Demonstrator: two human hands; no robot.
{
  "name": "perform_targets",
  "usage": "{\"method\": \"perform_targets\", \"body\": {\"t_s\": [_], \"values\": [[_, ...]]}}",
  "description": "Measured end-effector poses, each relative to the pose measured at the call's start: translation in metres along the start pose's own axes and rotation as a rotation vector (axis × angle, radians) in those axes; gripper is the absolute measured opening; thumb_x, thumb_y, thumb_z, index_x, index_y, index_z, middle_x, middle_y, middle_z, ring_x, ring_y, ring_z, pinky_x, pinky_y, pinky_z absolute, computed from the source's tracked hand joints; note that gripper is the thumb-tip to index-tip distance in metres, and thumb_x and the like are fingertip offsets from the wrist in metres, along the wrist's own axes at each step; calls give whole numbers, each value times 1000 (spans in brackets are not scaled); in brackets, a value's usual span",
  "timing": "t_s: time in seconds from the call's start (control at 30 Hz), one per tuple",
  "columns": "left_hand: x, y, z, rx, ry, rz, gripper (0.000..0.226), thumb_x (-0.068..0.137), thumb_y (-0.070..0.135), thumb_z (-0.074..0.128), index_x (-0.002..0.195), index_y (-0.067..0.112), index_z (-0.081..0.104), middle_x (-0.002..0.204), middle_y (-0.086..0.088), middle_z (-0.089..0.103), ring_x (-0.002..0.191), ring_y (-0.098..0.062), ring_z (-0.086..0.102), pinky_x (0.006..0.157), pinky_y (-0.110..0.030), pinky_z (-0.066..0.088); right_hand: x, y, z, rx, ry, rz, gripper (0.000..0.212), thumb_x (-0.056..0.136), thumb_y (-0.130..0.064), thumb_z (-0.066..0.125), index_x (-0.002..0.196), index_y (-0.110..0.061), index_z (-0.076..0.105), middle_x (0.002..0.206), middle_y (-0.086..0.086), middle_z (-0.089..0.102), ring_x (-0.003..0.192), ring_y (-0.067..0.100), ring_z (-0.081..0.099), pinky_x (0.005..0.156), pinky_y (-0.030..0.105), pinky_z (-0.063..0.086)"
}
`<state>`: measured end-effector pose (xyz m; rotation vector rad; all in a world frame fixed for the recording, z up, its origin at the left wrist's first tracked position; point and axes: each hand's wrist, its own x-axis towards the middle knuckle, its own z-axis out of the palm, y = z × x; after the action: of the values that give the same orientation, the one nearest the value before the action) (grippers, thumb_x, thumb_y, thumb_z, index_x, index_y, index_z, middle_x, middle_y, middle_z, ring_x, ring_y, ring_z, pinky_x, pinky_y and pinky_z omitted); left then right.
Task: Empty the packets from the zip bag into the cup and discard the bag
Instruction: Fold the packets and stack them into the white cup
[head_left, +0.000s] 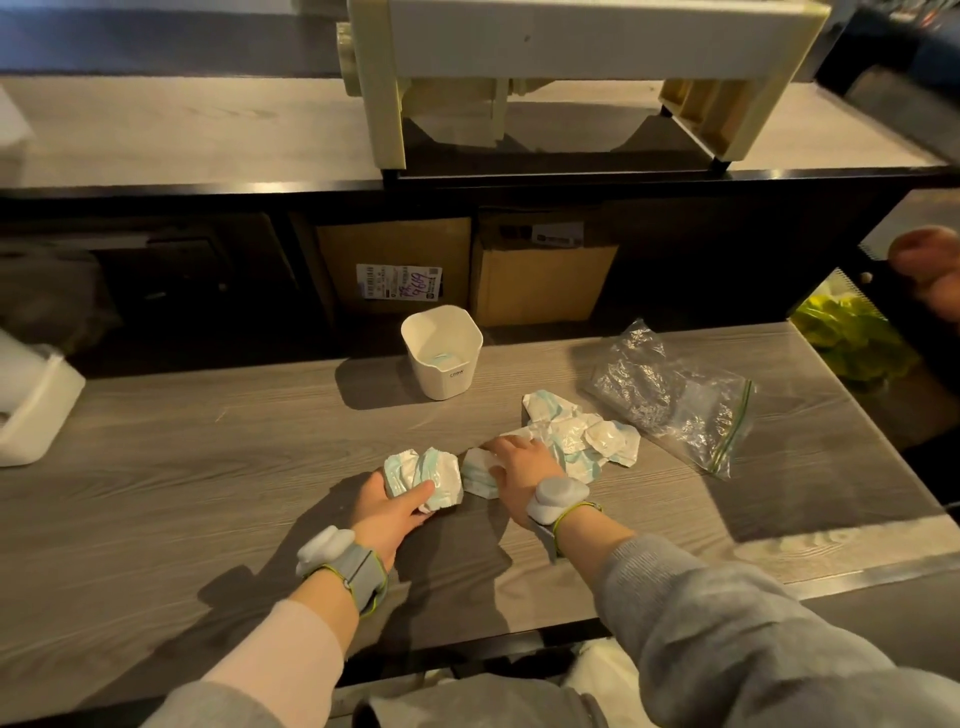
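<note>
Head view: left hand (396, 506) clutches a bunch of crumpled white-and-blue packets (423, 477); right hand (522, 470) lies flat, fingers spread, over the loose pile (587, 436). Clear plastic zip bag (675, 397) lies empty beside the pile. Gather firmly, then drop straight into the white cup (441, 351) behind.

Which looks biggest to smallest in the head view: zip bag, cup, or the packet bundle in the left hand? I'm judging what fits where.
1. zip bag, lying flat and spread out.
2. cup.
3. packet bundle gripped by the left hand.
Cup and bundle look close; the bundle is nearer the camera, so that order is unsure.
</note>
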<state>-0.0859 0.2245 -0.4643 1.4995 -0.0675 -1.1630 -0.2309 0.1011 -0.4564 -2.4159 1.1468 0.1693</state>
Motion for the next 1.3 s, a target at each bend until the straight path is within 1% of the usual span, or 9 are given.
{"method": "perform_targets", "body": {"t_s": [0.2,0.37,0.47,0.63,0.7,0.77,0.97,1.2,1.3], "values": [[2,-2,-5,23,21,10,41,83,-1,68,120,7,52,119,-18,62,108,-34,61,97,-51,49,-14,0,3,-120,56,-16,25,92,-25,52,115,-14,50,122,6,57,117,30,42,87,40,44],[2,-2,-1,9,7,17,38,83,-3,67,116,7,52,116,-17,62,99,-30,63,88,-43,52,-22,5,5,7,136,-6,39,83,-14,60,119,-17,46,118,4,57,111,28,44,85,37,43],[0,-1,2,-4,-33,32,42,84,-4,65,122,7,52,116,-16,63,100,-30,63,87,-41,51,-24,9,7,147,192,48,29,86,-15,59,114,-17,55,108,5,57,103,26,48,85,33,42],[-7,5,11,-36,-79,59,40,85,-6,64,120,9,53,111,-13,65,96,-26,65,80,-37,53,-30,1,-7,1012,343,360,9,83,-10,69,88,-14,63,76,5,61,68,19,56,64,33,50],[-11,8,15,-43,-111,67,39,85,-6,63,120,8,54,109,-12,67,93,-23,67,73,-32,56,-35,-3,-15,1437,261,391,12,81,-4,72,90,-8,65,72,7,63,63,18,58,59,28,54],[-14,10,19,-39,-162,70,38,86,-4,63,121,9,55,111,-11,68,96,-22,67,71,-29,57,-38,-8,-20,1602,159,396,15,81,-1,70,95,-3,65,72,8,63,62,16,59,58,23,53],[-24,18,35,15,-284,74,37,86,1,64,121,9,54,115,-11,68,103,-23,67,79,-33,57,-43,-15,-21,1583,-24,431,14,88,-4,64,77,-12,66,63,0,66,59,10,61,62,24,50],[-28,22,39,8,-330,57,14,96,10,53,109,10,57,111,-17,68,99,-25,68,75,-34,60,-45,-11,-27,1625,-7,457,7,92,-3,56,97,-7,58,98,19,62,84,27,63,87,44,54],[-27,21,41,120,-320,95,20,96,13,52,114,6,57,111,-21,68,96,-26,68,79,-37,59,-47,-16,-28,1627,-7,444,13,92,-1,55,104,-3,59,102,22,64,88,31,65,86,41,56]]}}
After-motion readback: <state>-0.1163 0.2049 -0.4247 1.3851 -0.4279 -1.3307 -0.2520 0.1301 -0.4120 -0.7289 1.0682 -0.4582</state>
